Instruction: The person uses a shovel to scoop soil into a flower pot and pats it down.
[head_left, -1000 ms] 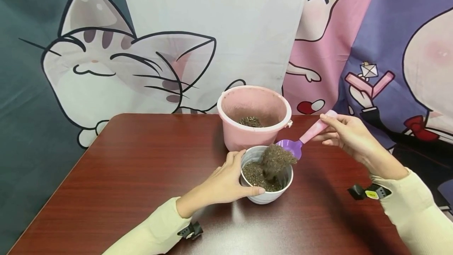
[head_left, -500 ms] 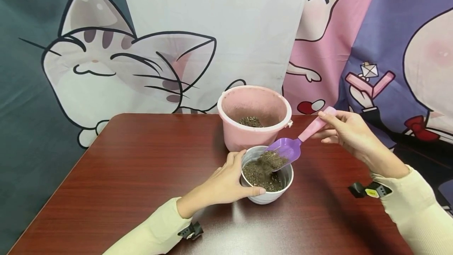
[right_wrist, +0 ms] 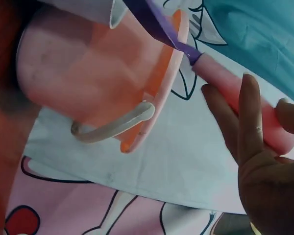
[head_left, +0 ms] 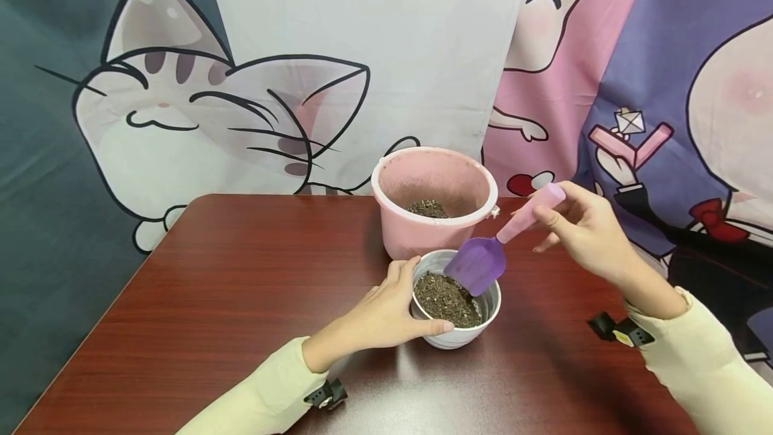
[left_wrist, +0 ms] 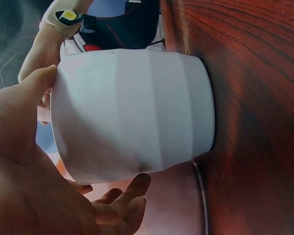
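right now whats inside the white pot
Dark soil, partly filling the white pot. The purple trowel hides part of the inside on the right; anything beneath the soil's surface is covered.

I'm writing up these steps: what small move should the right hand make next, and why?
Probably the right hand should lift the purple scoop over to the pink bucket: the blade shows no heap on it, the soil in the white pot lies below the rim, and more shows inside the bucket.
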`<state>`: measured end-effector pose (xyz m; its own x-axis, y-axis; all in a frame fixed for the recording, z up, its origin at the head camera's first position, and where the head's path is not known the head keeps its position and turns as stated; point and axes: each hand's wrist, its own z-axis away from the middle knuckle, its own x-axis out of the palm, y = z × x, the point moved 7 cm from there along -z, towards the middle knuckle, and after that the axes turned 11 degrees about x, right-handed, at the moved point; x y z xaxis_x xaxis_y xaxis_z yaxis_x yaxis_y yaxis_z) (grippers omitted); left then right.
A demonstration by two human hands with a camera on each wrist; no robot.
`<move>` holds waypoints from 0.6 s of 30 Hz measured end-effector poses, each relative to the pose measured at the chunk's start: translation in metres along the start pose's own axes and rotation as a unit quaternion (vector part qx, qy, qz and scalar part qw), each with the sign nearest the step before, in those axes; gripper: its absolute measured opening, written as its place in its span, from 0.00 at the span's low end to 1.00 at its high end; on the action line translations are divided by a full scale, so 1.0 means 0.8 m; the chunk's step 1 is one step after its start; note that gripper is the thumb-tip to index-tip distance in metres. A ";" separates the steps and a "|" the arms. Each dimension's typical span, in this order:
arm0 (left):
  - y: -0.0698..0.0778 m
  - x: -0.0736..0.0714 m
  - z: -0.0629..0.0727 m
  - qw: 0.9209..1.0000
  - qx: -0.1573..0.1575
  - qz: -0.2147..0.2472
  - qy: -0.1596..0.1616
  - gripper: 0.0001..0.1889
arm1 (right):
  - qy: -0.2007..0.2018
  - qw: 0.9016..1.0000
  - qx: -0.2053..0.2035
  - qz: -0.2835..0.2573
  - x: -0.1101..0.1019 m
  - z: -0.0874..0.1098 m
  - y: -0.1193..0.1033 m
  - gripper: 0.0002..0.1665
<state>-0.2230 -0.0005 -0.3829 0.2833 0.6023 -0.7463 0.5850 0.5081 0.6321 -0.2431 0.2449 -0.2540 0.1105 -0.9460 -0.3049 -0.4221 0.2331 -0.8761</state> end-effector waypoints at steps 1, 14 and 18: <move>0.000 0.000 0.000 1.000 0.001 0.000 0.000 0.57 | -0.011 1.000 -0.023 -0.006 0.003 0.002 -0.004 0.08; 0.001 0.000 -0.001 1.000 0.007 -0.010 0.000 0.56 | -0.067 0.994 -0.079 -0.028 0.011 0.004 -0.009 0.13; 0.000 0.000 0.000 1.000 0.006 -0.012 0.000 0.56 | -0.065 0.995 -0.068 -0.031 0.013 0.002 -0.003 0.13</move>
<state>-0.2231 -0.0002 -0.3826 0.2698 0.5896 -0.7613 0.6014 0.5143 0.6114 -0.2394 0.2349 -0.2558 0.2518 -0.9181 -0.3060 -0.5284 0.1345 -0.8383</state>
